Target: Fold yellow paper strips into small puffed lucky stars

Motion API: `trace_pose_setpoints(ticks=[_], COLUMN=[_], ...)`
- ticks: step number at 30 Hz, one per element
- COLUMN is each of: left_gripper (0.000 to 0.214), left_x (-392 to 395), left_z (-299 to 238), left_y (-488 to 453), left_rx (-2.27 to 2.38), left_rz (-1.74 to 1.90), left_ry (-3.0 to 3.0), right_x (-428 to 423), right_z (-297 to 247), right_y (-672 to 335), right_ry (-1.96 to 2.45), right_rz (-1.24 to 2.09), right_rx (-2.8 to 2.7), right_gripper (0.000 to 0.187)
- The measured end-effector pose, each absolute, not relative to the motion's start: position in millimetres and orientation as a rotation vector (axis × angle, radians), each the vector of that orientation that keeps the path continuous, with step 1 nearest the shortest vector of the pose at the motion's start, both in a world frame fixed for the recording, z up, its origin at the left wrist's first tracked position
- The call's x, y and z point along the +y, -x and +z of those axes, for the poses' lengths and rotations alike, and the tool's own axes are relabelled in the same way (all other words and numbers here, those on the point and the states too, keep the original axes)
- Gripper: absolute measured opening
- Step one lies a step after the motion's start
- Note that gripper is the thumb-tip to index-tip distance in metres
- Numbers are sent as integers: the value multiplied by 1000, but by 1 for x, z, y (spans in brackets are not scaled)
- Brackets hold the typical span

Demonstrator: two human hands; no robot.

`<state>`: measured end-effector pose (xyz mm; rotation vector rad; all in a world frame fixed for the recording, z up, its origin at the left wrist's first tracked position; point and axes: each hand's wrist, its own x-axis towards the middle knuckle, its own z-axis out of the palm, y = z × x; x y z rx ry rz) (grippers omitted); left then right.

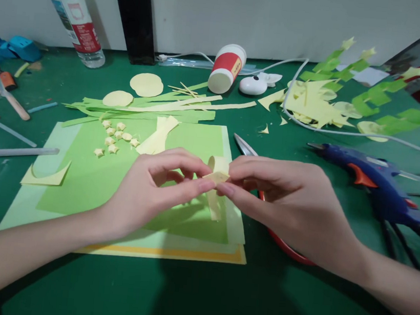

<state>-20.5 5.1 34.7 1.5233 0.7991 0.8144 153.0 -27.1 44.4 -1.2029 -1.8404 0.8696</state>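
Note:
A pale yellow paper strip, looped and folded at its top, is pinched between both hands above the paper sheets. My left hand grips its left side with thumb and fingertips. On the other side my right hand pinches the same strip, thumb below and fingers above. One end of the strip hangs down past the thumbs. Behind my left hand lie several small folded paper stars and some flat yellow strips. They rest on a green paper sheet.
Scissors lie partly under my right hand. To the right is a blue glue gun. Green paper strips, a paper cup, yellow scraps and a white cable lie behind. A bottle stands at back left.

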Motion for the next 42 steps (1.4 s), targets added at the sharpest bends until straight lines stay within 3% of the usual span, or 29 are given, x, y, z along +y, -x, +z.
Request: trace_pose_setpoints(ticks=[23, 42], left_gripper=[4, 17], left_x=[2, -3], left_z=[32, 35], left_y=[21, 21], left_rx=[808, 955], left_rz=[797, 729], left_ry=[-1178, -1384], right_x=[-26, -31], right_z=[42, 44], right_y=[-156, -154], right_ry=[1069, 1139], right_rz=[639, 1150], right_rx=[-2000, -1838], right_gripper=[10, 17])
